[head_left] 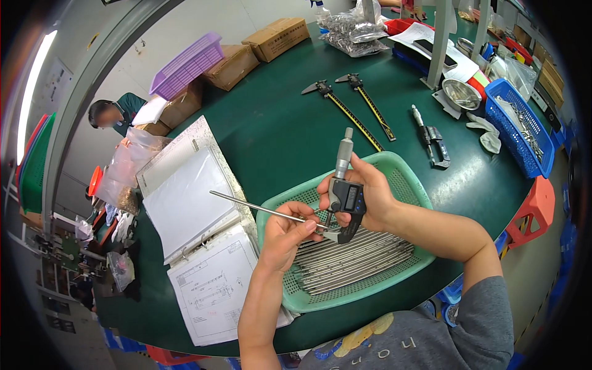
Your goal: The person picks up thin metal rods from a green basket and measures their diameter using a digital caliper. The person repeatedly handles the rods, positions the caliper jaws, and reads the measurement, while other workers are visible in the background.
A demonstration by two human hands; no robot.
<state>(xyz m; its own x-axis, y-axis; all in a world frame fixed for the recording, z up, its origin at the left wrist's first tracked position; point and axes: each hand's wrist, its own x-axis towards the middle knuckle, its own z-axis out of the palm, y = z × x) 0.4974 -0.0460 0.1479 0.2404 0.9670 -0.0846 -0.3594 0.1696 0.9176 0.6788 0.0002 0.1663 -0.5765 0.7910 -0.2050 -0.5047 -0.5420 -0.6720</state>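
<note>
My left hand (285, 237) pinches a thin metal rod (246, 203), which slants out toward the upper left. The rod's near end lies at the jaws of a digital micrometer (351, 200); whether the jaws touch it is too small to tell. Wrapped round the micrometer's frame is my right hand (377, 196), with the grey thimble pointing up. Both hands hover over a light green plastic basket (394, 161). Many similar metal rods (357, 262) lie side by side inside it, partly hidden by my hands.
Left of the basket lies an open binder (185, 203) with a technical drawing (216, 287). Beyond it are two calipers (349, 116) and another micrometer (436, 145). A blue basket (496, 92) and white glove (490, 142) sit right. Another person (123, 111) is at far left.
</note>
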